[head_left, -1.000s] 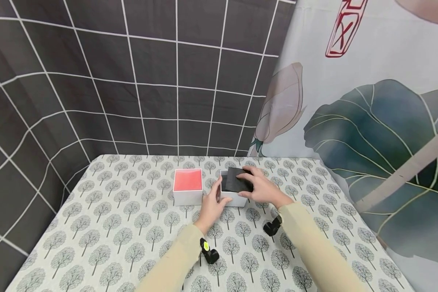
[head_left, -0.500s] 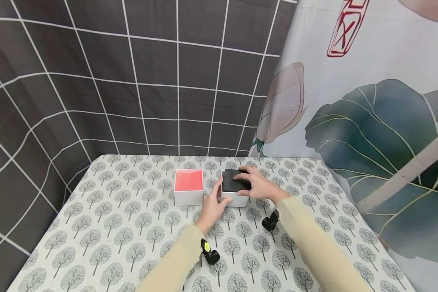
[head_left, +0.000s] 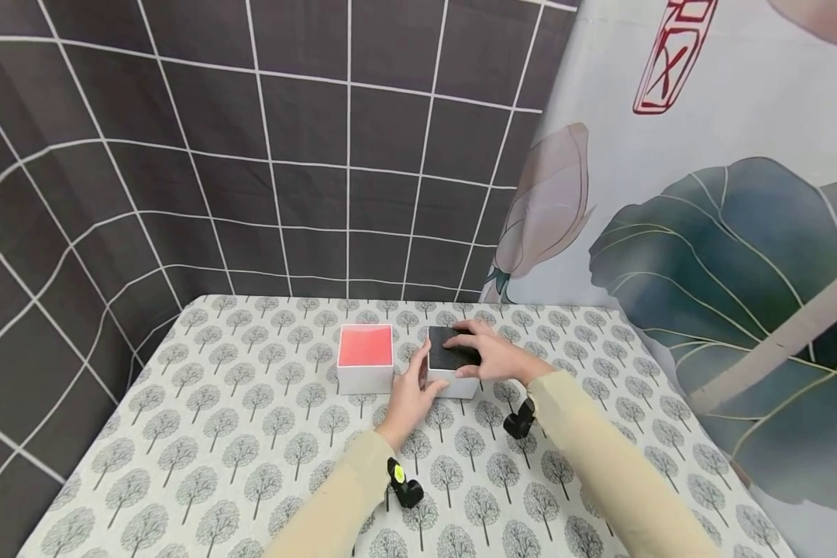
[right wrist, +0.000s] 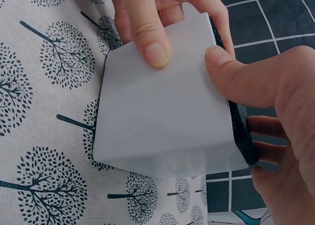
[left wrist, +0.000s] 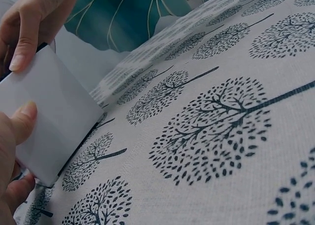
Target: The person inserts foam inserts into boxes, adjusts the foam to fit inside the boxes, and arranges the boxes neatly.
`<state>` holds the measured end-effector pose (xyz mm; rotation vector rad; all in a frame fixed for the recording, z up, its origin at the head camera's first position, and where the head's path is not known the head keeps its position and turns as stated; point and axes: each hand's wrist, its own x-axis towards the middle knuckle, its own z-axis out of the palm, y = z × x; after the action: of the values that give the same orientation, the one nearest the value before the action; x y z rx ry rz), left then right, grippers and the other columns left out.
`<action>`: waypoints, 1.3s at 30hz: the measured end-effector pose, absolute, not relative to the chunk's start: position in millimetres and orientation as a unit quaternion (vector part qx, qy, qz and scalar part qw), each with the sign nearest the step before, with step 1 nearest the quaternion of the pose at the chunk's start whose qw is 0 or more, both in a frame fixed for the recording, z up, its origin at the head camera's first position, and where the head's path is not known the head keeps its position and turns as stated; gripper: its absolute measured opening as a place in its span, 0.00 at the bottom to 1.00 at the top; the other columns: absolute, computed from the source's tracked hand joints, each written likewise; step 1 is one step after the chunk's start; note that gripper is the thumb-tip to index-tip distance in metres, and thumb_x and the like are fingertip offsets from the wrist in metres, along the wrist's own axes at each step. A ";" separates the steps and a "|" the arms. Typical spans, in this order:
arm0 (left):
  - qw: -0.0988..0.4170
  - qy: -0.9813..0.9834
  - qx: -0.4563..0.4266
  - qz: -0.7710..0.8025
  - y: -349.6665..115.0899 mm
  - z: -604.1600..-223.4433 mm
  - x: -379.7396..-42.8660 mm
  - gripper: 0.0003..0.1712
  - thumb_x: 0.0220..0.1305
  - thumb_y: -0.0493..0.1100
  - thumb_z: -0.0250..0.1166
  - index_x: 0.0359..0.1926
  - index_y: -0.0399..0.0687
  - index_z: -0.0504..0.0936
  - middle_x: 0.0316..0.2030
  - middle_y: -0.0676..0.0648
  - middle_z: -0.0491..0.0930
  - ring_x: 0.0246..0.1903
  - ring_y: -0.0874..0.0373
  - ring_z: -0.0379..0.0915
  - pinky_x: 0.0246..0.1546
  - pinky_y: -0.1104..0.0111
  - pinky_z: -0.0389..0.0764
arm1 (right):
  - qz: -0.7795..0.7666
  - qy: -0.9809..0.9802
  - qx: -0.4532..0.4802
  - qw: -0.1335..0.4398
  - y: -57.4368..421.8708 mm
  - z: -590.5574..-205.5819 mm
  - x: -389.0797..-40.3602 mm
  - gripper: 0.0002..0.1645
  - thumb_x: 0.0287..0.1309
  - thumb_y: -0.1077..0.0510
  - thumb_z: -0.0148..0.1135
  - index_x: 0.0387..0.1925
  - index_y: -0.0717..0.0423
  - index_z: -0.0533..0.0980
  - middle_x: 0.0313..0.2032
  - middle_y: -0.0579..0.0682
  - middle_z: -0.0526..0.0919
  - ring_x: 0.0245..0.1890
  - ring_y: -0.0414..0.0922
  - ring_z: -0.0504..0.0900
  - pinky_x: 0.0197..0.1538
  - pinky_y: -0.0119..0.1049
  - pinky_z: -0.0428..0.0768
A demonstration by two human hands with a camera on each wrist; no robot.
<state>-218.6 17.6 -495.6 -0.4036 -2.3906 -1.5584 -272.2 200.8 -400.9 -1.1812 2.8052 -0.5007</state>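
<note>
A square white box (head_left: 458, 388) stands on the table in the head view, with a black pad (head_left: 442, 356), foam-like in the right wrist view, lying level across its top. My left hand (head_left: 408, 403) grips the box's left side, its thumb on the front wall. Curled over the pad are the fingers of my right hand (head_left: 495, 358). In the right wrist view its thumb lies on the upper edge of the box's wall (right wrist: 157, 112), and the pad's dark edge (right wrist: 239, 131) shows along the top. Whatever lies below the pad is hidden.
A second white box (head_left: 366, 380), with a red top surface (head_left: 366, 346), stands just left of my left hand. The tree-print cloth (head_left: 251, 434) covers the table. A dark gridded curtain (head_left: 307, 155) and a lotus-print cloth (head_left: 725, 232) rise behind and to the right.
My right hand has brought the black pad left and down, from tilted and offset to level over the box. The left hand keeps its hold. The head view has shifted slightly.
</note>
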 end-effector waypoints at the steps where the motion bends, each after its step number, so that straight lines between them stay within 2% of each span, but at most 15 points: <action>1: 0.127 -0.825 -0.136 -0.534 17.8 -495.6 -218.5 0.46 0.54 0.47 0.68 0.71 0.56 0.54 0.59 0.37 0.69 0.51 0.50 0.74 0.51 0.63 0.76 | -0.165 0.908 -0.383 0.030 200.9 -400.9 -271.8 0.30 0.49 0.50 0.68 0.55 0.53 0.75 0.63 0.61 0.62 0.61 0.59 0.60 0.61 0.59 0.63; 8: 0.113 -0.833 -0.123 -0.527 18.4 -493.8 -219.0 0.47 0.54 0.49 0.68 0.71 0.60 0.53 0.57 0.38 0.72 0.37 0.56 0.77 0.46 0.64 0.78 | -0.182 0.906 -0.380 0.042 204.1 -406.5 -273.1 0.30 0.50 0.50 0.68 0.55 0.53 0.75 0.64 0.61 0.60 0.64 0.59 0.58 0.63 0.59 0.59; 13: 0.119 -0.828 -0.130 -0.532 18.2 -495.5 -218.5 0.47 0.54 0.48 0.68 0.71 0.57 0.54 0.58 0.37 0.71 0.45 0.51 0.77 0.49 0.63 0.77 | -0.250 0.903 -0.346 0.049 212.4 -413.9 -271.4 0.30 0.56 0.47 0.63 0.59 0.52 0.71 0.68 0.57 0.56 0.67 0.60 0.53 0.63 0.63 0.54; 17: 0.124 -0.824 -0.137 -0.535 18.3 -496.9 -218.7 0.47 0.54 0.48 0.68 0.71 0.57 0.54 0.57 0.37 0.71 0.44 0.51 0.77 0.47 0.64 0.78 | -0.304 0.902 -0.304 0.031 218.5 -416.3 -266.4 0.27 0.60 0.46 0.59 0.58 0.52 0.72 0.67 0.55 0.58 0.66 0.60 0.54 0.62 0.63 0.57; 23: 0.112 -0.824 -0.123 -0.541 16.6 -494.0 -217.3 0.47 0.53 0.49 0.69 0.71 0.60 0.54 0.60 0.39 0.68 0.48 0.52 0.75 0.52 0.62 0.75 | -0.281 0.915 -0.289 0.017 214.6 -422.6 -264.1 0.29 0.57 0.41 0.60 0.53 0.55 0.76 0.66 0.56 0.61 0.66 0.57 0.56 0.63 0.57 0.61; 29: 0.115 -0.825 -0.121 -0.541 16.1 -492.5 -217.4 0.47 0.53 0.48 0.69 0.71 0.59 0.54 0.59 0.38 0.69 0.43 0.52 0.77 0.50 0.61 0.76 | -0.252 0.926 -0.282 -0.010 208.0 -423.0 -262.9 0.29 0.56 0.43 0.62 0.51 0.60 0.77 0.65 0.58 0.62 0.65 0.59 0.57 0.62 0.58 0.62; 34: 0.117 -0.829 -0.119 -0.534 16.7 -495.7 -217.8 0.47 0.53 0.50 0.69 0.71 0.59 0.54 0.58 0.38 0.71 0.38 0.54 0.77 0.47 0.61 0.78 | -0.231 0.932 -0.279 0.001 203.9 -421.2 -260.5 0.28 0.57 0.43 0.61 0.49 0.61 0.78 0.66 0.62 0.59 0.65 0.63 0.53 0.62 0.63 0.57; 39: 0.119 -0.824 -0.128 -0.540 18.4 -497.3 -217.7 0.47 0.53 0.49 0.68 0.71 0.58 0.54 0.58 0.37 0.70 0.45 0.50 0.77 0.51 0.62 0.76 | -0.235 0.938 -0.255 0.022 206.5 -422.6 -261.1 0.29 0.61 0.41 0.55 0.52 0.60 0.77 0.67 0.63 0.54 0.66 0.64 0.47 0.62 0.66 0.52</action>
<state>-217.7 18.4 -497.3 -0.3732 -2.4078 -1.5775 -261.1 206.5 -422.6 -0.7917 2.9055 -0.7274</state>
